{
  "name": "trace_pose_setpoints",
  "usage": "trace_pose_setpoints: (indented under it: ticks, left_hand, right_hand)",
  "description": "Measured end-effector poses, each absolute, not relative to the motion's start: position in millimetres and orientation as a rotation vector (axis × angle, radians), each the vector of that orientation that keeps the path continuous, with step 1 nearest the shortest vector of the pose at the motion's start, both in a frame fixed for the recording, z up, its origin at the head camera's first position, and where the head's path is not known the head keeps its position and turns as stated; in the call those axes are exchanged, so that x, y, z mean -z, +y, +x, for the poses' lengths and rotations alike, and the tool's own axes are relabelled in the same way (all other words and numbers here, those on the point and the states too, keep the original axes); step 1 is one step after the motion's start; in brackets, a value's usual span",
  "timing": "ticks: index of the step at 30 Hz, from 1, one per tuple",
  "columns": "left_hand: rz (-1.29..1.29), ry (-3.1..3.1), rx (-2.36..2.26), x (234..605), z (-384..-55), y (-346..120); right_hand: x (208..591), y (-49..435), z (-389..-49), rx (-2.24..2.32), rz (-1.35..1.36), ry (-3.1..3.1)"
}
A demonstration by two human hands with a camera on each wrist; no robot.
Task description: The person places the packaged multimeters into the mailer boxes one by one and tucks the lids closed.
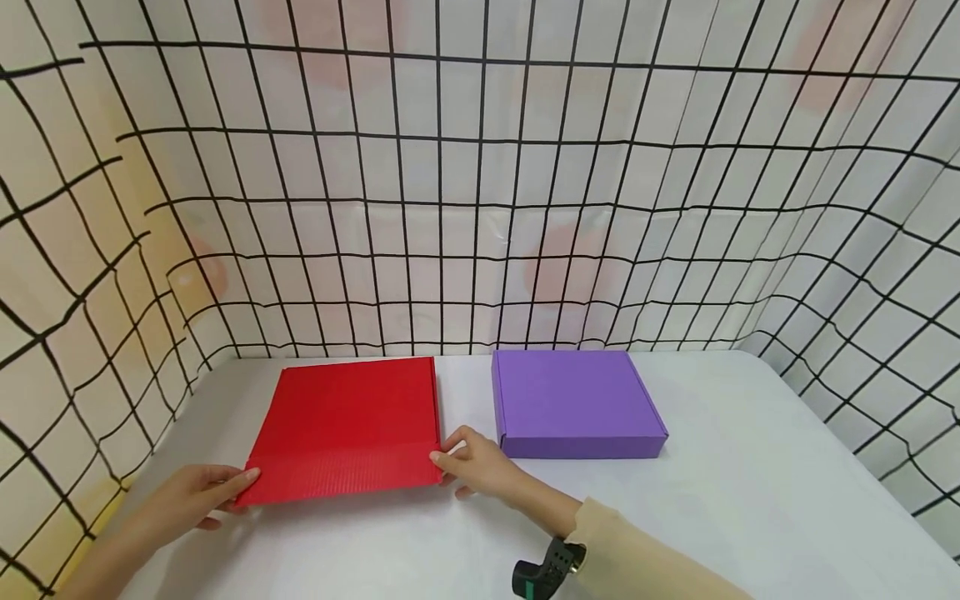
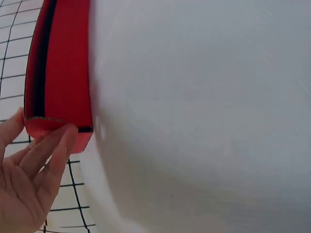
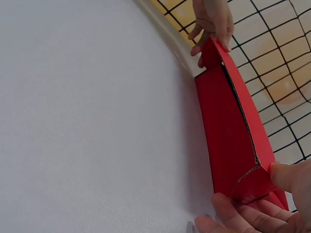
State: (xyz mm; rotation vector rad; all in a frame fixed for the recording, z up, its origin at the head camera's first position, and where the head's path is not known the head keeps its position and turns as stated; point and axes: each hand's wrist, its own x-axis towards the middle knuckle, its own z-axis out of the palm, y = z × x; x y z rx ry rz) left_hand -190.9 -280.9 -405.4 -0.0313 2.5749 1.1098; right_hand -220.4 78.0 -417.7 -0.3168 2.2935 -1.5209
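A red cardboard box [image 1: 360,404] lies on the left part of the table, its lid's front flap [image 1: 345,472] slanting out toward me. My left hand [image 1: 183,500] pinches the flap's left front corner, thumb on top and fingers beneath. At the opposite corner, my right hand [image 1: 480,467] holds the flap's right edge between thumb and fingers. In the right wrist view a narrow dark gap shows between the flap and the box's front wall [image 3: 223,131]. The left wrist view shows the same gap along the front wall [image 2: 68,63]. What the box contains is hidden.
A closed purple box [image 1: 573,396] sits to the right of the red one, close to my right hand. White cloth covers the table [image 1: 750,500]. Black grid netting [image 1: 480,200] over pale sheeting encloses the back and both sides.
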Motion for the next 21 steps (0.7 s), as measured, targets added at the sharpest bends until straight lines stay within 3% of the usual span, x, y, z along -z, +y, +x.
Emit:
trace_pose_setpoints:
  ticks: [21]
  left_hand:
    - [0.051,2.685,-1.152,414,-189,-287]
  right_hand:
    - [421,75,-214,1.440,-0.515,2.551]
